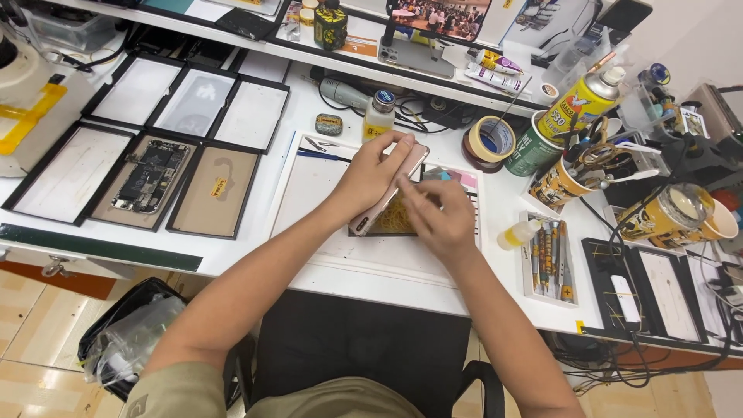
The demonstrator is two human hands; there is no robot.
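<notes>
My left hand (pixel 371 174) grips a pink smartphone (pixel 387 193), holding it tilted on its long edge above a white work mat (pixel 309 193). Its open side faces right, toward a dark panel with gold patches (pixel 395 220) lying flat under it. My right hand (pixel 437 213) rests beside the phone with its fingers pinched at the phone's inner side; whether anything small sits between them cannot be made out.
Several black trays (pixel 193 101) lie at left, one with a phone circuit board (pixel 147 176). A small yellow bottle (pixel 378 114), tape roll (pixel 489 139), spray can (pixel 584 101), cups of tools (pixel 569 174) and a tray of screwdrivers (pixel 548 267) stand around. A black chair (pixel 364 348) is below.
</notes>
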